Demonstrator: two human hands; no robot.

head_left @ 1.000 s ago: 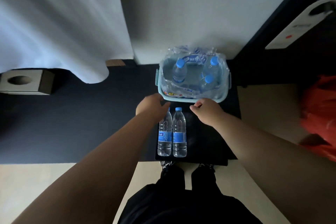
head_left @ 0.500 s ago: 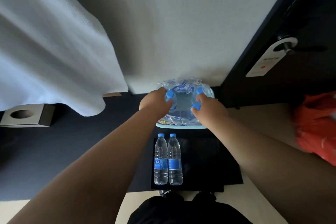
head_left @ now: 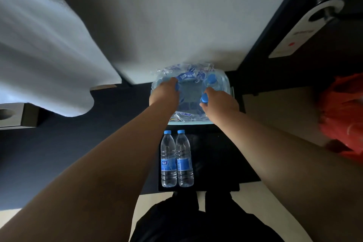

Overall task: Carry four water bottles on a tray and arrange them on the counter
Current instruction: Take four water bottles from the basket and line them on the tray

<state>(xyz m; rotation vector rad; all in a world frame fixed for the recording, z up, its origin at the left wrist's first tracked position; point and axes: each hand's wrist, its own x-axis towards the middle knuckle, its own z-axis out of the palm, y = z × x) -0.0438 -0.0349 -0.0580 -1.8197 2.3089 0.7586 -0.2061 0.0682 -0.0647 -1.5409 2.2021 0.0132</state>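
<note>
Two clear water bottles point(head_left: 176, 161) with blue caps and blue labels lie side by side on the left part of a black tray point(head_left: 216, 163) on the floor. Just beyond the tray stands a pale blue basket point(head_left: 227, 82) lined with torn plastic wrap, with more bottles upright in it. My left hand point(head_left: 164, 94) is closed around the top of a bottle at the basket's left. My right hand point(head_left: 218, 98) grips a blue-capped bottle point(head_left: 204, 100) at the basket's right. A third capped bottle point(head_left: 212, 79) stands behind it.
A white wall rises right behind the basket. White bedding point(head_left: 49, 55) hangs at the left over a dark carpet. A dark door with a white hanger tag point(head_left: 298, 33) is at the right, and a red bag point(head_left: 341, 116) sits on the floor there. My legs are below the tray.
Both hands reached forward from the tray's near edge into the basket and closed on bottle tops. The view tilted up and moved closer to the wall.
</note>
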